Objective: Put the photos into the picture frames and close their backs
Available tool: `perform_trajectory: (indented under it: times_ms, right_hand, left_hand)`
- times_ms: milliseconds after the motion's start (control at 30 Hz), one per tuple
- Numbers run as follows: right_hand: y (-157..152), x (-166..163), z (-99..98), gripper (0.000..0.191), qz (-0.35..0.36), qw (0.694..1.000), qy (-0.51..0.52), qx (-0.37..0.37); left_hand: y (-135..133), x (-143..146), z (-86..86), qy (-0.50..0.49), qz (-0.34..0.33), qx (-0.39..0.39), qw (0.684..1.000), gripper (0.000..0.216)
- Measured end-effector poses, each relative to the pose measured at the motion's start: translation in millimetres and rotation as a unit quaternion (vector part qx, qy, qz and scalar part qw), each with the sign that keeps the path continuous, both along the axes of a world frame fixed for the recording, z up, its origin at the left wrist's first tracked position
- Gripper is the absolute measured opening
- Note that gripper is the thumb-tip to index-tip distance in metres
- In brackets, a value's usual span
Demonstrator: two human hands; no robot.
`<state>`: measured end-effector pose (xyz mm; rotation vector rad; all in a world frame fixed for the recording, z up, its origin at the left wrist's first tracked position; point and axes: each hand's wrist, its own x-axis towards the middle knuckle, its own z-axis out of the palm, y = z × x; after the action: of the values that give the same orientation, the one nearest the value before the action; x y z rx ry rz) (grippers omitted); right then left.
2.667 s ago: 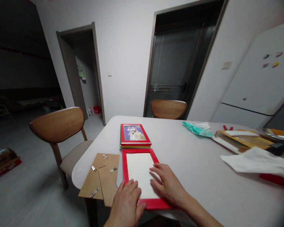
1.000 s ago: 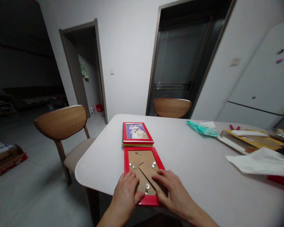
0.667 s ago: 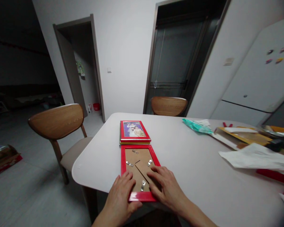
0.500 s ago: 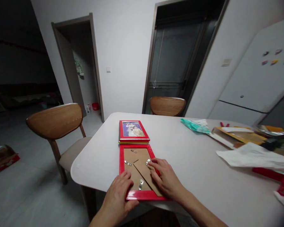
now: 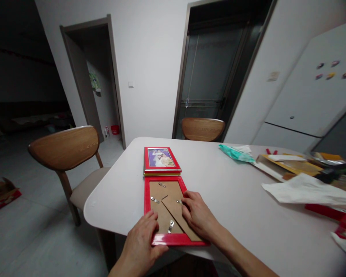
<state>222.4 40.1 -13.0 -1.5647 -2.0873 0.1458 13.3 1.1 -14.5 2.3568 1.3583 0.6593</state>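
A red picture frame [image 5: 173, 240] lies face down at the table's near edge, its brown backing board [image 5: 164, 215] and angled stand flap [image 5: 173, 209] showing. My left hand [image 5: 142, 236] grips the lower left corner, with the thumb at the near edge and fingers over the side. My right hand [image 5: 200, 215] is curled over the right side, fingertips at a small metal clip [image 5: 179, 201] there. More metal clips sit at the top, at the left and at the bottom [image 5: 170, 227]. Beyond it, a stack of frames has a red photo frame [image 5: 162, 158] face up on top.
A wooden chair [image 5: 65, 148] stands at the left and another chair [image 5: 203, 129] behind the table [image 5: 233, 215]. On the right lie a teal plastic wrapper [image 5: 236, 154], a white paper sheet [image 5: 305, 190], yellow packaging [image 5: 296, 165] and red pieces.
The right metal clip has turned from upright to lying nearly sideways under my right fingertips. My left hand stays at the corner. The view has shifted slightly.
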Motion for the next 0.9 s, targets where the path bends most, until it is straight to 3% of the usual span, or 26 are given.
perform_trajectory:
  times_ms: [200,433,900]
  right_hand:
    - [-13,-1,-0.1,0.028,0.018,1.000,0.014,0.022]
    - [-43,-22,18.3,0.025,0.163,0.986,-0.039,-0.006]
    - [-42,-20,21.6,0.025,0.193,0.981,-0.031,-0.014]
  left_hand:
    - [-1,-4,-1.8,-0.025,-0.019,-0.009,0.999,0.031]
    - [0,-7,-3.3,-0.029,-0.024,-0.022,0.999,0.022]
    - [0,-7,-5.0,-0.052,-0.020,-0.020,0.998,0.023]
